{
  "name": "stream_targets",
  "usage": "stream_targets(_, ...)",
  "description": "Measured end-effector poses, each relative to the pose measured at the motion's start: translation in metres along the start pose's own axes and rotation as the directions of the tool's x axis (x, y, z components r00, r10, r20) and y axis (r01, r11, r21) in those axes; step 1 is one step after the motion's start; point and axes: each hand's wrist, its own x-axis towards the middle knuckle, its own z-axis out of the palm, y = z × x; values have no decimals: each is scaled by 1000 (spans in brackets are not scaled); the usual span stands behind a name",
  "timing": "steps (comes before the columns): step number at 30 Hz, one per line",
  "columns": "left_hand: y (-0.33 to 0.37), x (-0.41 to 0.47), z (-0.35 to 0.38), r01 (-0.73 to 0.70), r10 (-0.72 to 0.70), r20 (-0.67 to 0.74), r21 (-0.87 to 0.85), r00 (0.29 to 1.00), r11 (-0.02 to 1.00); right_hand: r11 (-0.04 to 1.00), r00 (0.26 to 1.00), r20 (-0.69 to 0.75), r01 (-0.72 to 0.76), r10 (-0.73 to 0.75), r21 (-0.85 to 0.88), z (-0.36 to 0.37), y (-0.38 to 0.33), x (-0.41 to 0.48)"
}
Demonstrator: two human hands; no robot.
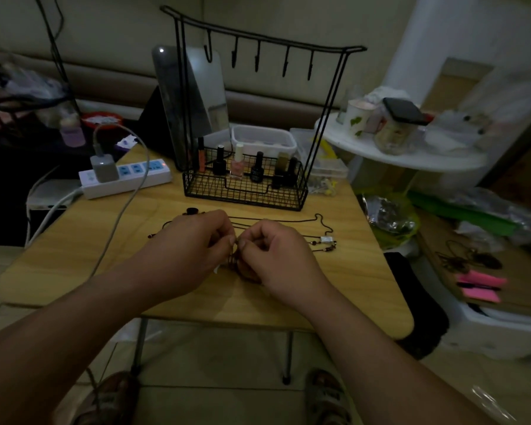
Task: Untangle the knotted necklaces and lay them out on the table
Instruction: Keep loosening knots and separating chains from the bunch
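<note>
Bench (74, 259) of pale wood is seen across the middle of the view, with both forearms reaching over its near edge. At its far side a black wire stand (242, 194) is set, with a row of hooks on its top rail and a mesh basket at its foot. A tilted mirror (203, 96) is propped behind the stand to the left. A white power strip (135, 176) is laid near the far left corner, with a grey charger (104, 168) plugged into it.

The left hand (193, 243) and right hand (276, 250) are held close together just in front of the basket, fingers curled. Each grip is closed, thumb against forefinger, on the necklaces (288, 220), pinched where the fingertips of both hands nearly meet. Thin dark cords are stretched flat on the bench from behind the hands to the right. A tangled part is largely hidden beneath the hands.

Nail polish bottles (256, 168) are stood upright in the basket. A dark round pendant (192, 211) is seen just beyond the left hand, and a small white rectangular bead (326, 239) is laid at the cords' right end.
</note>
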Motion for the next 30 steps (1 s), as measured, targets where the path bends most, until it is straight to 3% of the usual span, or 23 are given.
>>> stream_targets(8,9,7,-5,53,-55,-38,-46,998,998,999,997,-77,13,-16,-50,0,-8,-2)
stream_targets(13,8,12,-15,160,-133,92,-421,987,893,943,995,-40,-76,94,324,-7,-9,-1)
stream_targets(17,6,11,-16,145,-109,107,-436,988,888,867,989,73,-147,127,476,-11,-5,2)
stream_targets(20,3,12,-15,119,-97,78,-384,992,916,870,978,167,-192,129,454,-16,-7,9)
stream_targets(23,-2,10,-10,113,-99,58,-354,993,928,940,968,232,-161,92,301,-23,-12,17)
stream_targets(26,-6,10,-3,137,-124,58,-339,991,931,975,969,232,-126,82,181,-24,-14,21)
stream_targets(30,-6,11,1,129,-118,57,-293,991,947,958,982,162,-137,98,253,-18,-7,14)
